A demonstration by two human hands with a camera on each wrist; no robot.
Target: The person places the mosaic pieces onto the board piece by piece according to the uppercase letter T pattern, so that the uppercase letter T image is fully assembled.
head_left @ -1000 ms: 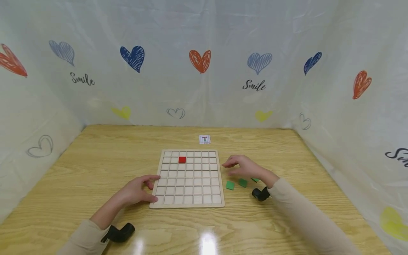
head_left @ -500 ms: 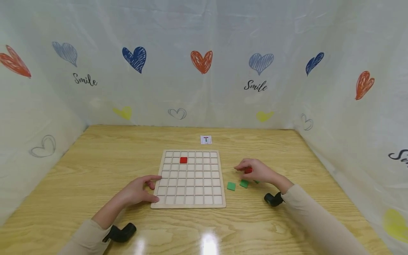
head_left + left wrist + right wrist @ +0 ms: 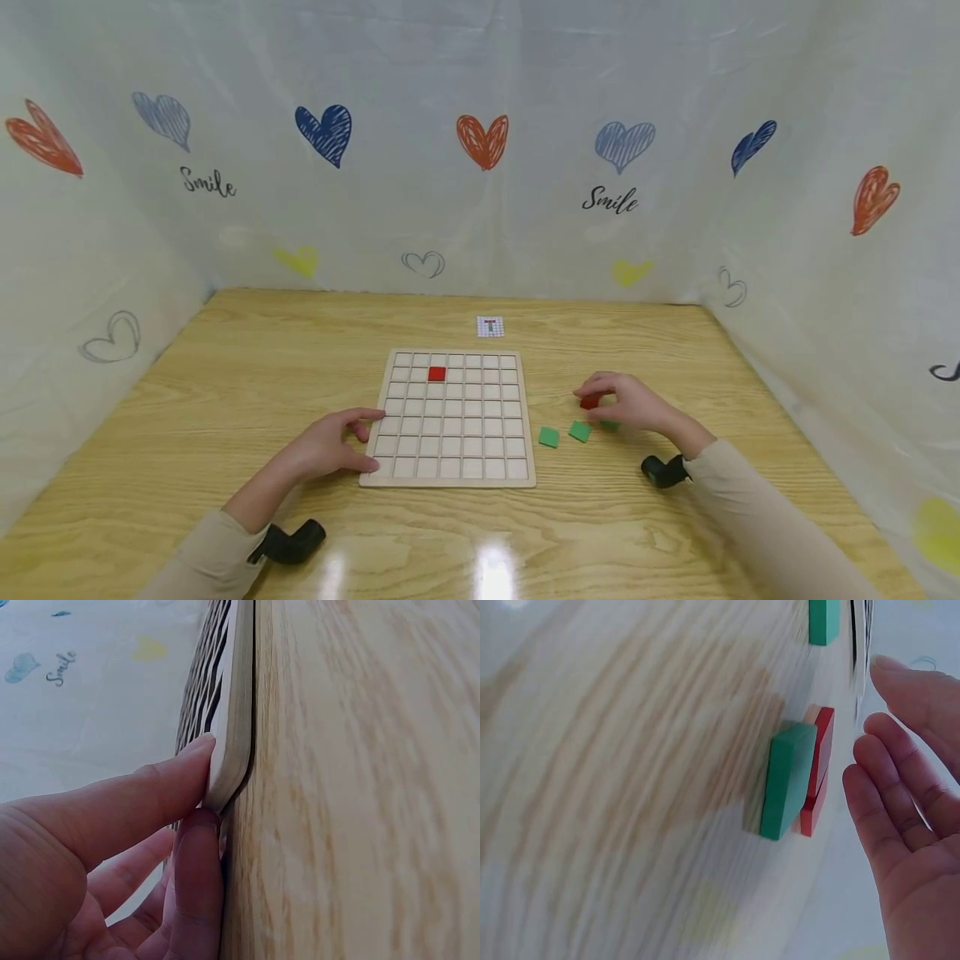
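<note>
A square wooden grid board [image 3: 453,483] lies on the table, a red tile [image 3: 437,374] in one of its upper cells. My left hand [image 3: 330,450] rests at the board's left side, thumb on the near corner's rim; in the left wrist view a curled finger [image 3: 199,877] touches that corner's edge. Over to the right, my right hand [image 3: 633,404] hovers with loosely bent fingers above loose red tiles [image 3: 823,754]. Nothing shows between those fingers in the right wrist view. In front of the red tiles stands a green tile [image 3: 789,780], partly covered by the hand in the head view.
Two more green tiles, a nearer one [image 3: 549,437] and a farther one [image 3: 579,431], lie right of the board. Behind the board is a small card [image 3: 491,326] printed with a red and green T on a grid. Heart-patterned white sheeting [image 3: 525,233] surrounds the table.
My right hand has moved away from the board's right edge, rightward to the loose tiles, where red now shows under its fingers. My left hand stays at the board; the head view has shifted slightly.
</note>
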